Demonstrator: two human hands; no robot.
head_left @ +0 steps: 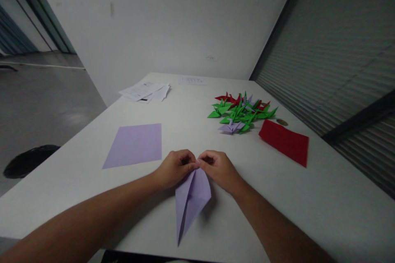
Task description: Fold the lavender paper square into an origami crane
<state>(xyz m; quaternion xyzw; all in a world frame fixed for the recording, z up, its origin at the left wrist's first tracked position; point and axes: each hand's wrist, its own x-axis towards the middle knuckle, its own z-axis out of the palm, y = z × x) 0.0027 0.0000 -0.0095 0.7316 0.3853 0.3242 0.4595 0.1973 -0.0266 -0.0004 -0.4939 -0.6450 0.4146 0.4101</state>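
Observation:
A purple folded origami paper [197, 193] hangs between my hands near the front edge of the table, its long split points toward me. My left hand [177, 167] pinches its far tip from the left. From the right, my right hand [220, 169] pinches the same tip, and the fingertips of both hands meet there. The fingers cover the tip itself. Left of my hands, a flat purple paper sheet [135, 144] lies on the table.
Folded paper cranes [239, 113] in green, red and purple sit in a cluster at the back right. Nearby lie a red paper [285, 141] and a small round object [282, 122]. Printed sheets [146, 91] rest at the back left. Window blinds [339, 49] border the right side.

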